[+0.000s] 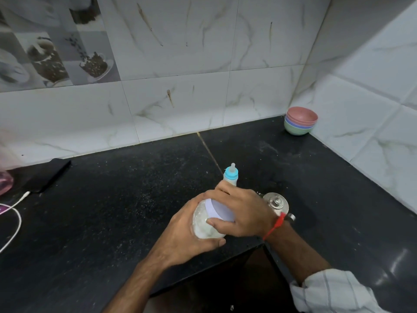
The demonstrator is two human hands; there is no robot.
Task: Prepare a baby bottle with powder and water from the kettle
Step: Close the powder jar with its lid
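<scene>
A person's left hand (pixel 187 231) wraps the clear body of a powder jar (pixel 206 225) from below while the right hand (pixel 243 211) curls over its pale lilac lid (pixel 217 210), thumb on the near rim and fingers around the far side, both grips closed firmly on the jar above the front edge of the black desk (pixel 112 199). The jar looks like light, stiff plastic with white powder inside, so it should take a firm squeeze at the body without harm; the smooth wall may slip in a loose hold, and the lid is the natural place to twist. Just behind the right hand's fingers stands the baby bottle (pixel 230 176), upright on the desk with its blue collar and teat on; being narrow and probably light, it looks easy to tip, and is best taken around its body. Near the right wrist, partly hidden by it, sits the steel kettle (pixel 276 203), of which only the lid and knob show; it is likely the heaviest item and possibly hot. A stack of coloured bowls (pixel 301 123) rests in the far corner, and a dark phone (pixel 48 175) with a white cable (pixel 13 213) lies at the left.
</scene>
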